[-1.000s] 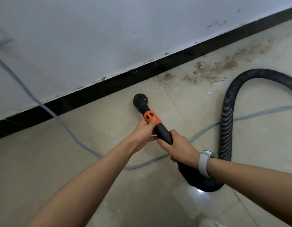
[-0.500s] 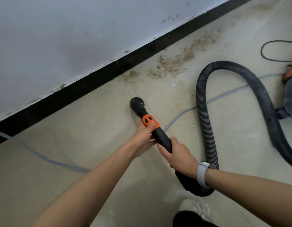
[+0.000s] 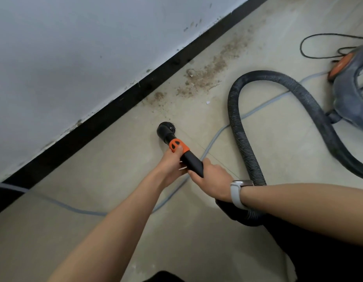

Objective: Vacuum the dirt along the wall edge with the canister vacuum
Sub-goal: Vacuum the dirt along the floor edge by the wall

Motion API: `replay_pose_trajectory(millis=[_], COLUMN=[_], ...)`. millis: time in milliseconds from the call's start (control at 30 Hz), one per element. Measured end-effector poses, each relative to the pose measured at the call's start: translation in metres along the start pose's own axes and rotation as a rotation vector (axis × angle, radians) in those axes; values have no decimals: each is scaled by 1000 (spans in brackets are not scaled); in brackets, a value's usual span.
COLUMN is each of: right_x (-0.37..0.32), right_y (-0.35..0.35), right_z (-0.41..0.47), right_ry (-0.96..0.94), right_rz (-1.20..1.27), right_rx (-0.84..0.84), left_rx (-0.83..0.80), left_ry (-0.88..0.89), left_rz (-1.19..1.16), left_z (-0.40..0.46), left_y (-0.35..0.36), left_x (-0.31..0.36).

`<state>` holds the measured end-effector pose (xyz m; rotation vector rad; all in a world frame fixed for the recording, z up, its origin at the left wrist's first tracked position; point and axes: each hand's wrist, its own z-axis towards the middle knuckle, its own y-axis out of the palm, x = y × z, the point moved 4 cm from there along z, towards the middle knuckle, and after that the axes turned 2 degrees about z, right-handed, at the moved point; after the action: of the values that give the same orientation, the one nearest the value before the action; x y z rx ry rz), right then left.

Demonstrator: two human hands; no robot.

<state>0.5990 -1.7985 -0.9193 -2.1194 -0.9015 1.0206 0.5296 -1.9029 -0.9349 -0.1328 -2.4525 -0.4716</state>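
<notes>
Since 0.5 s ago the view has swung further right along the wall: the canister vacuum, then only a sliver at the right edge, now shows much more of its grey body and orange cap, and the dirt sits nearer the middle of the frame. The hands and nozzle have kept nearly the same place and grip.

The left hand is wrapped around the black nozzle tube, its thumb resting on the orange collar. The right hand is closed on the rear end of the same tube, just behind the left, and a pale watch sits on that wrist. So both hands are holding the nozzle.

The round brush head is down at the beige floor, near the black baseboard but not touching it. The dirt, a brown scatter of crumbs and dust, lies along the floor beside the baseboard, up and to the right of the brush head and clearly apart from it; its nearest small patch is near the foot of the baseboard.

The ribbed black hose runs from under the right wrist, loops up in an arch and comes back down to the canister vacuum at the right edge. A thin grey cord trails across the floor beneath the arms, and a black cable loops on the floor beyond the canister. The white wall above the baseboard is scuffed and speckled.
</notes>
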Motion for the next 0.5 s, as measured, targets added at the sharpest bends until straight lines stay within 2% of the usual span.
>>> replay_pose_trajectory(millis=[233, 400, 500], right_x=[11, 14, 32], right_y=[-5, -23, -31], right_z=[29, 61, 62], right_ry=[-42, -113, -121], right_rz=[204, 271, 318], right_rx=[-87, -110, -160], left_rx=[103, 211, 241], left_ry=[54, 92, 63], left_rz=[125, 122, 155], left_z=[17, 38, 43], left_y=[20, 40, 55], left_x=[13, 36, 29])
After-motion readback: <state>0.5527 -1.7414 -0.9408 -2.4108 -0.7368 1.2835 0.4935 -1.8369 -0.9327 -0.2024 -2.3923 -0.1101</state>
